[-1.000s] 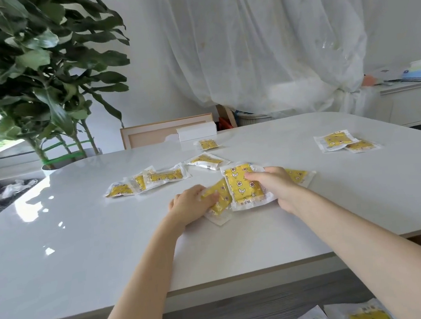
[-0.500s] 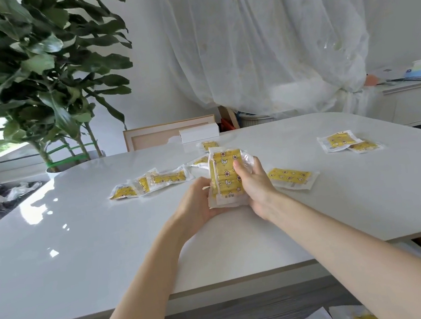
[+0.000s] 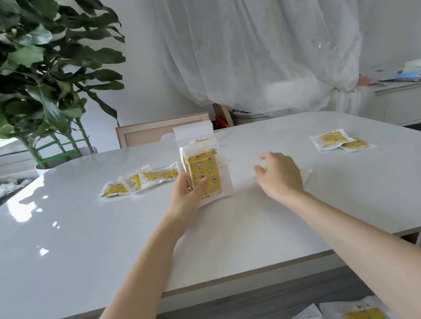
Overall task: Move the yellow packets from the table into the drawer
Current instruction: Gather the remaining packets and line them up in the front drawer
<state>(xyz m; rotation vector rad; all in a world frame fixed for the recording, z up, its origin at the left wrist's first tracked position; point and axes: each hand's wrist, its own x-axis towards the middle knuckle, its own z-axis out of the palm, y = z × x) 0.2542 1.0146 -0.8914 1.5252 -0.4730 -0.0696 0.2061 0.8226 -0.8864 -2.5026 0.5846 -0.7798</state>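
Below the table's near edge, at the bottom of the view, several flat clear-wrapped packets with yellow printed faces already lie together, presumably in the drawer, though its walls are out of frame. On the glossy white round-cornered table, toward its middle, the left hand grips an upright stack of yellow packets, with the thumb across the front face and the fingers curled behind. Just to the right of it the right hand hovers palm down, fingers apart and loosely bent, over a single yellow packet lying flat; whether it touches the packet I cannot tell. Farther back, a row of loose packets lies toward the left edge and a pair of packets near the right edge. One more packet peeps out behind the stack, in front of a small white cardboard box at the far edge. The wrap looks slick, so I judge that a stack pinched from one side could fan out or shed a packet when another is added. The flat packet may also skid on the glossy top rather than lift. The outlying packets near the edges could be missed.
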